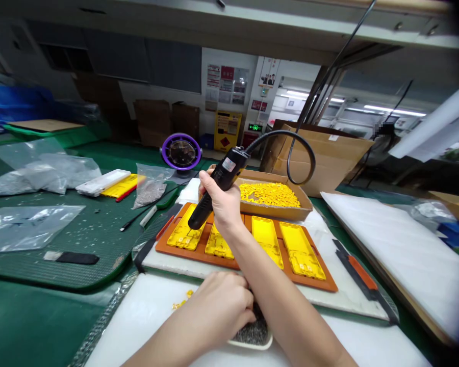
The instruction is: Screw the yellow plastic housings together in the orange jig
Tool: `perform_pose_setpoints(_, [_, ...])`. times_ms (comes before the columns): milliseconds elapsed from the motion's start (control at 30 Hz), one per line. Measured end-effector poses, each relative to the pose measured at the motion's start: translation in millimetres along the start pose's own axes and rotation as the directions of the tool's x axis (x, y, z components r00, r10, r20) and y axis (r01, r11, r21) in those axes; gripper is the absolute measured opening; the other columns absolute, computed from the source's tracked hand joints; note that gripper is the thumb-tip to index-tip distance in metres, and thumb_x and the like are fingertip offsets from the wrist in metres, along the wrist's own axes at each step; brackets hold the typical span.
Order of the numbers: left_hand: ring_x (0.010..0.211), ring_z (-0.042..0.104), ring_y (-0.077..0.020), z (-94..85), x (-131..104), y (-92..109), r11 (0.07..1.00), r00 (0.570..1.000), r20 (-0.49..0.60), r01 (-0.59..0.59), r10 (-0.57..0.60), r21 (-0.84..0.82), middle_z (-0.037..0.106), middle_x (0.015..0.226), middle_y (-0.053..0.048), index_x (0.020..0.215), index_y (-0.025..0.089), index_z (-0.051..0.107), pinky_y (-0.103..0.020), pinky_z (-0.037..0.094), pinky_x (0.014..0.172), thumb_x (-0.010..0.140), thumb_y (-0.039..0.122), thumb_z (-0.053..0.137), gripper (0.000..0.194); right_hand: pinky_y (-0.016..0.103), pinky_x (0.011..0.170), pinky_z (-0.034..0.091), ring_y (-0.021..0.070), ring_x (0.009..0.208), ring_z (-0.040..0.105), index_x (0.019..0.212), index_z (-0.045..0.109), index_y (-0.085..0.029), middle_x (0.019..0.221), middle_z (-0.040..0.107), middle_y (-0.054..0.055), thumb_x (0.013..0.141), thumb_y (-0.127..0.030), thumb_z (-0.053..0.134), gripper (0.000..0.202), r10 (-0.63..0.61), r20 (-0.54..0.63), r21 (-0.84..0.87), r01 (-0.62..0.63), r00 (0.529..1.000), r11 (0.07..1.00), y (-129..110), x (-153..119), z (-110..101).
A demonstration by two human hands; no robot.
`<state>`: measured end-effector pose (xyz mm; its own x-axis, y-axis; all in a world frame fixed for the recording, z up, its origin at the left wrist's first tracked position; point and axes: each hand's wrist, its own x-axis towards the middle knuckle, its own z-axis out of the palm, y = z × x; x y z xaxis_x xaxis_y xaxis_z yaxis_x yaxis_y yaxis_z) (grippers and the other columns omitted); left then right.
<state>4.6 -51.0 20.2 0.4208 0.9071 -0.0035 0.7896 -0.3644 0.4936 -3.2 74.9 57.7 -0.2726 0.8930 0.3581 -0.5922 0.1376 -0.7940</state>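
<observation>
Two hands are at work. The right hand (224,201) is wrapped around one black electric screwdriver (222,173), which tilts with its tip down at the leftmost yellow shell; whether the tip touches cannot be told. One cable (308,145) curls from its top end and loops to the right. The left hand (227,298) is nearer, fingers curled down at one pale tray (254,347) of dark metal bits (252,332), too many to count; its fingertips are hidden, so I cannot tell whether they pinch anything.

Just beyond the left hand, one brown board (330,283) carries four yellow shells (301,250) in a row, the second from the left partly covered by the right hand. The board lies on one white pad (156,261). A few yellow scraps (179,305) lie left of the tray.

Beyond the board stands one low cardboard box (265,210) heaped with small yellow pieces (271,194). One purple fan (180,152) stands farther left.

On the left, one green mat (109,262) on the green tabletop (38,318) bears one black-handled brush (76,258), one flat clear bag (30,227) and one small bag of tiny parts (152,191). Near that bag lie one white case (105,182) and one yellow case (123,186).

On the right lies one large white sheet (390,250), with one big carton (325,153) on the far side.
</observation>
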Motion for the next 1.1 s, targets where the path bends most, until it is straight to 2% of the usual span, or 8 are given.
perform_pose_setpoints(200, [0.073, 0.062, -0.0202, -1.9, 0, 0, 1.0, 1.0, -0.003, -0.02, 0.02, 0.006, 0.068, 0.079, -0.002, 0.077, 0.02, 0.071, -0.026, 0.038, 0.059, 0.081, 0.022, 0.061, 0.011, 0.022, 0.057, 0.046, 0.0093, 0.056, 0.052, 0.082, 0.061, -0.017, 0.064, 0.054, -0.002, 0.067, -0.038, 0.074, 0.028, -0.006, 0.062, -0.102, 0.012, 0.998, 0.995, -5, -2, 8])
perform_pose_setpoints(333, [0.076, 0.063, -0.0206, -2.2, -1, -1, 1.0, 1.0, 0.002, -0.025, 0.025, -0.015, 0.069, 0.083, -0.003, 0.079, 0.02, 0.071, -0.026, 0.04, 0.061, 0.081, 0.021, 0.059, 0.012, 0.022, 0.054, 0.045, 0.0097, 0.055, 0.052, 0.078, 0.062, -0.017, 0.063, 0.056, -0.002, 0.067, -0.037, 0.073, 0.025, 0.053, 0.217, -0.161, -0.018, 0.975, 0.987, -4, 7, 22])
perform_pose_setpoints(667, [0.081, 0.063, -0.02, -2.0, 1, -1, 0.998, 1.0, 0.008, -0.017, 0.017, -0.067, 0.07, 0.089, -0.001, 0.083, 0.023, 0.073, -0.026, 0.041, 0.066, 0.077, 0.02, 0.064, 0.011, 0.019, 0.054, 0.042, 0.0076, 0.053, 0.049, 0.073, 0.062, -0.017, 0.057, 0.054, -0.005, 0.058, -0.044, 0.076, 0.034, 0.226, 0.583, -0.189, -0.141, 0.781, 0.972, -4, 22, 34])
perform_pose_setpoints(733, [0.079, 0.062, -0.019, -3.1, 0, -1, 0.997, 1.0, 0.005, -0.013, 0.013, -0.076, 0.069, 0.085, 0.0, 0.08, 0.022, 0.072, -0.025, 0.039, 0.063, 0.075, 0.021, 0.066, 0.008, 0.02, 0.055, 0.043, 0.0078, 0.054, 0.049, 0.075, 0.062, -0.017, 0.061, 0.054, -0.005, 0.058, -0.043, 0.077, 0.035, 0.222, 0.594, -0.182, -0.14, 0.773, 0.973, -6, 17, 31])
perform_pose_setpoints(800, [0.075, 0.062, -0.0181, -3.4, 1, -1, 0.996, 1.0, -0.001, 0.004, -0.005, -0.084, 0.068, 0.081, 0.0, 0.077, 0.021, 0.072, -0.025, 0.037, 0.06, 0.073, 0.021, 0.069, 0.005, 0.022, 0.056, 0.044, 0.0086, 0.056, 0.05, 0.078, 0.06, -0.017, 0.065, 0.055, -0.004, 0.059, -0.04, 0.077, 0.034, 0.176, 0.493, -0.161, -0.109, 0.852, 0.981, -7, 10, 26])
perform_pose_setpoints(900, [0.074, 0.06, -0.0173, -1.4, 2, -3, 0.992, 0.999, -0.041, 0.025, -0.03, -0.122, 0.067, 0.077, 0.0, 0.072, 0.019, 0.07, -0.024, 0.037, 0.061, 0.073, 0.021, 0.069, 0.002, 0.024, 0.058, 0.046, 0.01, 0.057, 0.053, 0.081, 0.059, -0.017, 0.067, 0.055, -0.003, 0.063, -0.038, 0.076, 0.033, 0.057, 0.161, -0.111, -0.039, 0.985, 0.993, -5, -2, 14])
perform_pose_setpoints(967, [0.073, 0.059, -0.016, 0.0, 4, -5, 0.983, 0.995, -0.088, 0.031, -0.048, -0.182, 0.065, 0.074, 0.0, 0.067, 0.018, 0.067, -0.023, 0.038, 0.063, 0.074, 0.02, 0.068, 0.007, 0.025, 0.06, 0.046, 0.0101, 0.057, 0.053, 0.08, 0.059, -0.016, 0.065, 0.055, -0.002, 0.065, -0.037, 0.075, 0.03, 0.013, -0.032, -0.057, -0.015, 0.999, 0.998, -6, -8, 3])
perform_pose_setpoints(1100, [0.065, 0.054, -0.0122, -3.9, 8, -15, 0.958, 0.949, -0.269, 0.086, -0.162, -0.273, 0.059, 0.067, 0.001, 0.061, 0.016, 0.059, -0.022, 0.036, 0.059, 0.075, 0.017, 0.065, 0.016, 0.022, 0.056, 0.044, 0.0084, 0.053, 0.049, 0.079, 0.059, -0.016, 0.06, 0.053, -0.004, 0.066, -0.035, 0.073, 0.027, -0.075, -0.276, 0.023, 0.085, 0.958, 0.996, -26, -5, -26])
